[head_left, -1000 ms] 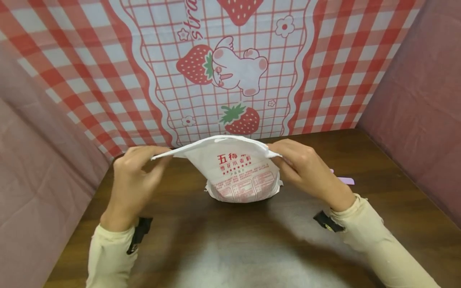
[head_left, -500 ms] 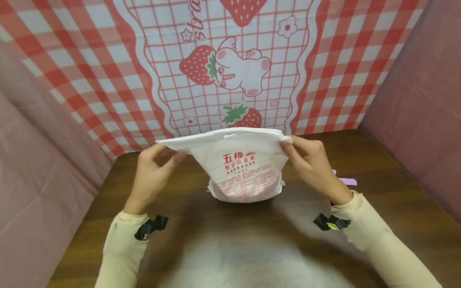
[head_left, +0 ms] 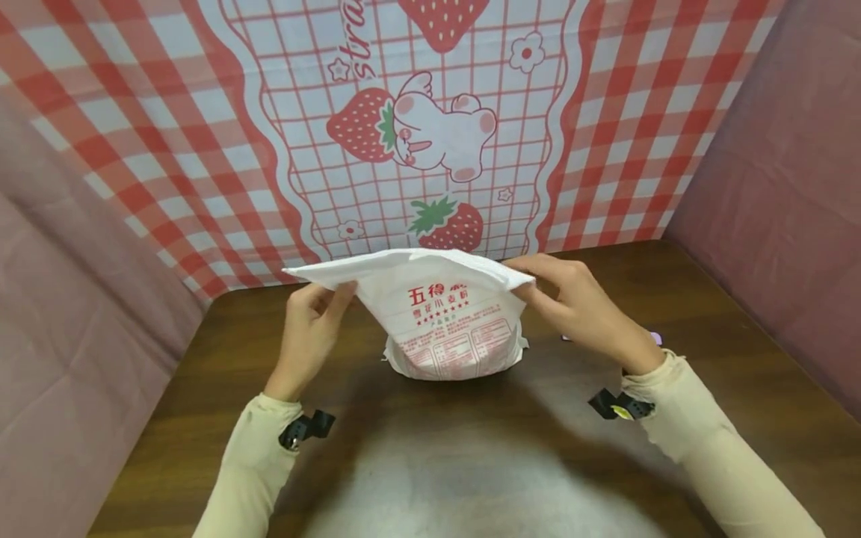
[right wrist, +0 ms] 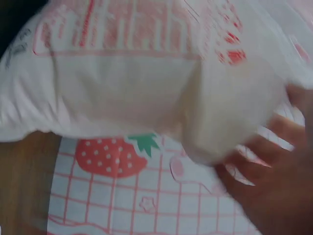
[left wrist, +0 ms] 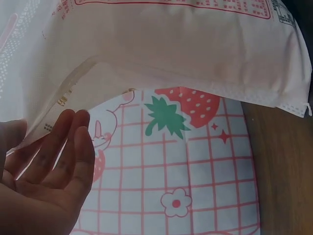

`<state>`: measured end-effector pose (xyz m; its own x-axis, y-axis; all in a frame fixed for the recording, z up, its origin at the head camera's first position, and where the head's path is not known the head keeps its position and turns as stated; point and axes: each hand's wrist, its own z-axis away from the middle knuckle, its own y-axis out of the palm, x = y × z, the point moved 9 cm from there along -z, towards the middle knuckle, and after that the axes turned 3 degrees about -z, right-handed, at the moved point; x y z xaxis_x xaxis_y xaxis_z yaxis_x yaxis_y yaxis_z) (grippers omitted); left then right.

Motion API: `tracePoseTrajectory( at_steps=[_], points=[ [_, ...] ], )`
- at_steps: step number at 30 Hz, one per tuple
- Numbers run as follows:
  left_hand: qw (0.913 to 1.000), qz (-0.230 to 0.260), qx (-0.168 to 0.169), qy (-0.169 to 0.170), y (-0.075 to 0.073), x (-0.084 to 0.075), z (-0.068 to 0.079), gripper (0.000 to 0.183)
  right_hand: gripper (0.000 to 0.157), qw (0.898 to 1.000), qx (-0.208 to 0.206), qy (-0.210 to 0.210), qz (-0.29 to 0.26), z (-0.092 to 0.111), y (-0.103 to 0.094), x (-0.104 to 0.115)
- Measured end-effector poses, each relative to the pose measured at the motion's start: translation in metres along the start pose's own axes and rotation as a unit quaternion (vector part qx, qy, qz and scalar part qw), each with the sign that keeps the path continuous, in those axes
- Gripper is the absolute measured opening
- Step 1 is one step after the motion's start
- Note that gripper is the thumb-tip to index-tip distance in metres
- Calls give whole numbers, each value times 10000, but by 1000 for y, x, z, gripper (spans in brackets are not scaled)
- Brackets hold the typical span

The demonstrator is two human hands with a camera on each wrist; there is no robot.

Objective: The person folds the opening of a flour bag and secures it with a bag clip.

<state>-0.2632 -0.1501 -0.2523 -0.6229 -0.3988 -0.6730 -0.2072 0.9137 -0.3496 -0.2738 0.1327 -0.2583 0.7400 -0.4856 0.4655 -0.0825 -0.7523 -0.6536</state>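
A white flour bag with red Chinese print stands upright on the table, its flat, wide upper end raised. My left hand pinches the upper left part of the bag, thumb in front and fingers behind; the bag's left corner sticks out past the hand. At the upper right corner, my right hand grips the edge with the thumb in front. The left wrist view shows the fingers of my left hand beside the bag's side edge. In the right wrist view my right hand is blurred at the bag.
The brown wooden table spreads around the bag. Behind it hangs a red-checked strawberry cloth, with pink curtains at the sides. A lavender object is partly hidden behind my right forearm.
My left hand has moved inward from the bag's left corner along its upper edge. My right hand stays at the right corner. The upper edge rose slightly, then lowered again.
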Motion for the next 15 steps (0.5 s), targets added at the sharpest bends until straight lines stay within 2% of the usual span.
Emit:
tracePoseTrajectory(
  at_steps=[3,6,9,12,15],
  points=[
    [10000,64,1,-34,2,0,0,14,36,9968,756,188,203,3,8,-8],
    [10000,-1,-1,-61,4,0,1,14,42,9917,1251,264,102,5,15,-13],
    [9999,-142,33,-78,7,0,2,15,54,9842,1739,325,16,8,26,-19],
    [9997,-216,114,-101,12,3,3,19,62,9776,2057,445,5,11,35,-28],
    [9996,-201,168,-109,16,10,3,24,57,9773,2044,563,23,12,38,-38]
  ],
)
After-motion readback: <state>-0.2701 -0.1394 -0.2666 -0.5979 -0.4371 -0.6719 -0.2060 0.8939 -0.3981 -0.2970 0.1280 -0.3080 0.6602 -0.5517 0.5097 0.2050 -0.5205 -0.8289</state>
